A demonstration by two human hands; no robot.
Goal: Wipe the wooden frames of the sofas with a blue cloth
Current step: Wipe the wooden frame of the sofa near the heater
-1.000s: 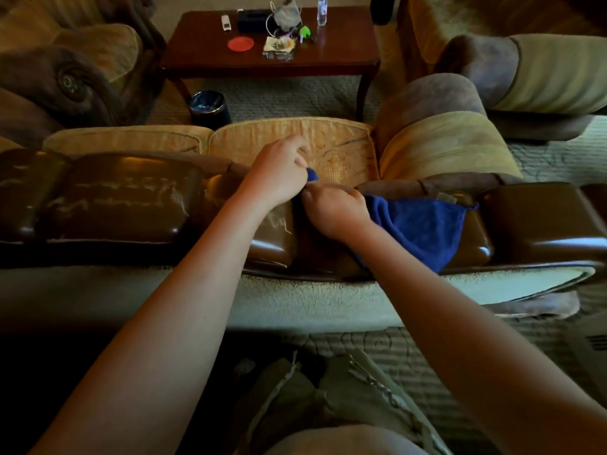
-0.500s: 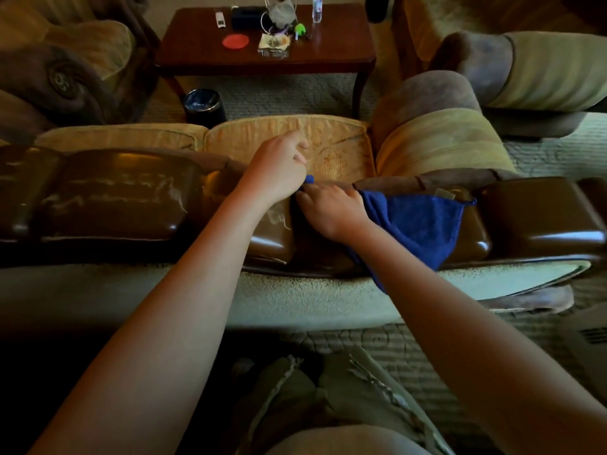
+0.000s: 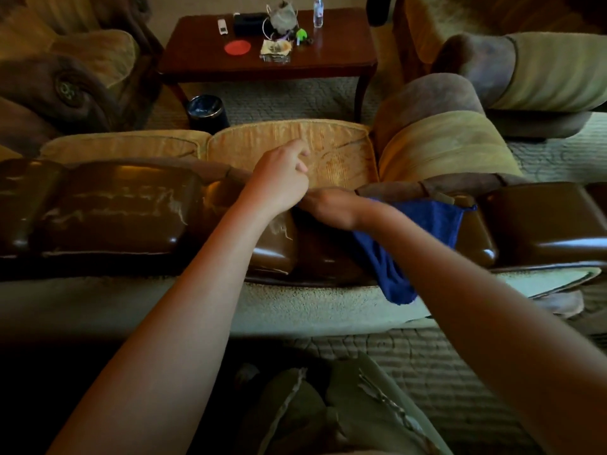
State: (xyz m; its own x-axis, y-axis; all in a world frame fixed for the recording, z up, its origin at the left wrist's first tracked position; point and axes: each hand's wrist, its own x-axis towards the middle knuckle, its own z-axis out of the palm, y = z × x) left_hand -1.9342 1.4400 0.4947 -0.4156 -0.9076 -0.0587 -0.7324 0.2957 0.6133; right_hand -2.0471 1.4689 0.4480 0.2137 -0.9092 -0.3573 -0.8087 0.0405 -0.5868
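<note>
I look down over the back of a sofa whose glossy brown wooden frame (image 3: pixel 108 208) runs left to right. A blue cloth (image 3: pixel 430 221) lies draped over the frame right of centre, and one end hangs down the sofa's back. My right hand (image 3: pixel 331 210) lies on the frame at the cloth's left end and holds it; its fingertips are hidden behind my left hand. My left hand (image 3: pixel 279 182) hovers just above the frame's front edge with loosely curled fingers and holds nothing that I can see.
Yellow seat cushions (image 3: pixel 289 149) lie beyond the frame. A dark wooden coffee table (image 3: pixel 328 60) with a bottle, a red disc and small items stands further back, with a black bin (image 3: pixel 207 113) beside it. Armchairs flank both sides. Carpet covers the floor.
My left hand has let go of the cloth's corner and lifted slightly. My right hand has flattened and slid a little left, and the cloth now hangs lower down the sofa's back.
</note>
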